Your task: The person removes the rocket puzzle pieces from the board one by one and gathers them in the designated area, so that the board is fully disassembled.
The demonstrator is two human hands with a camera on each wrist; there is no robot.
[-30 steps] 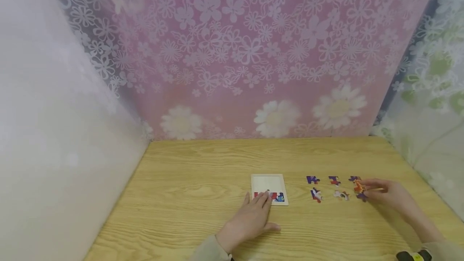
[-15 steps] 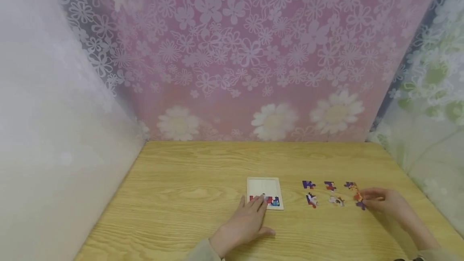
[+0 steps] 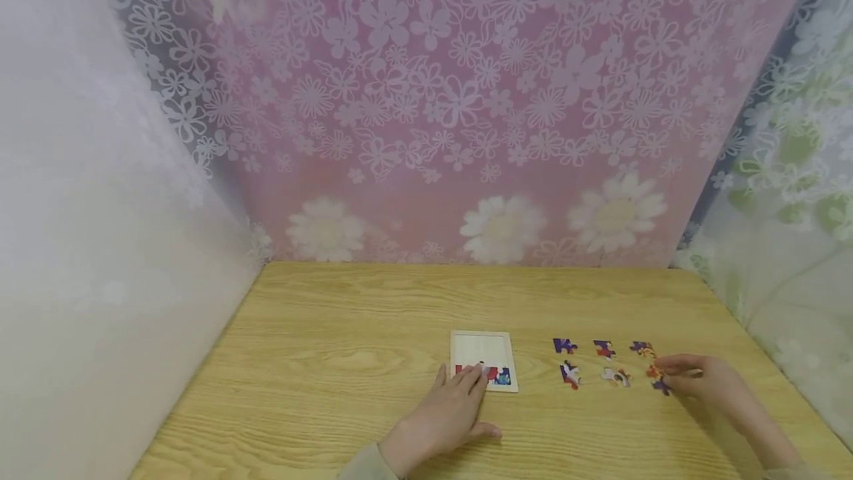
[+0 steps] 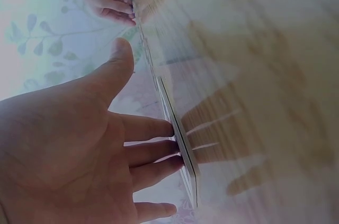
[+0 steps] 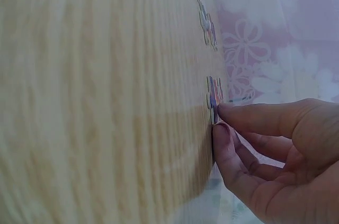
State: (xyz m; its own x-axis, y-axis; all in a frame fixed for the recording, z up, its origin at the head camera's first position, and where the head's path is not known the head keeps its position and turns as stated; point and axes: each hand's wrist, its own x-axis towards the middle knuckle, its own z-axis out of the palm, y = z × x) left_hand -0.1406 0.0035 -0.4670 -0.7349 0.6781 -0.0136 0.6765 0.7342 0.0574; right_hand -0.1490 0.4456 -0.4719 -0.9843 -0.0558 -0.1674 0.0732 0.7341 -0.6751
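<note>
A small white puzzle tray (image 3: 483, 350) lies on the wooden table (image 3: 346, 361), with a few coloured pieces set along its near edge. My left hand (image 3: 456, 400) lies flat beside it. Its straight fingers (image 4: 153, 152) touch the tray's near-left edge (image 4: 177, 134). To the right, my right hand (image 3: 674, 373) pinches an orange and purple puzzle piece (image 3: 655, 372) between thumb and forefinger, low against the table. In the right wrist view the fingertips (image 5: 225, 123) close on that piece (image 5: 213, 97). Several loose pieces (image 3: 569, 374) lie in two rows between the tray and my right hand.
Flowered pink sheeting (image 3: 433, 117) walls the back of the table, a pale wall (image 3: 87, 243) stands at the left and green-flowered sheeting (image 3: 793, 191) at the right. Bare wood stretches left of the tray. More loose pieces (image 5: 206, 23) show edge-on in the right wrist view.
My right hand has lowered the orange piece to the table. The left hand stays on the tray. The view has tilted a little, so everything sits lower in the frame.
</note>
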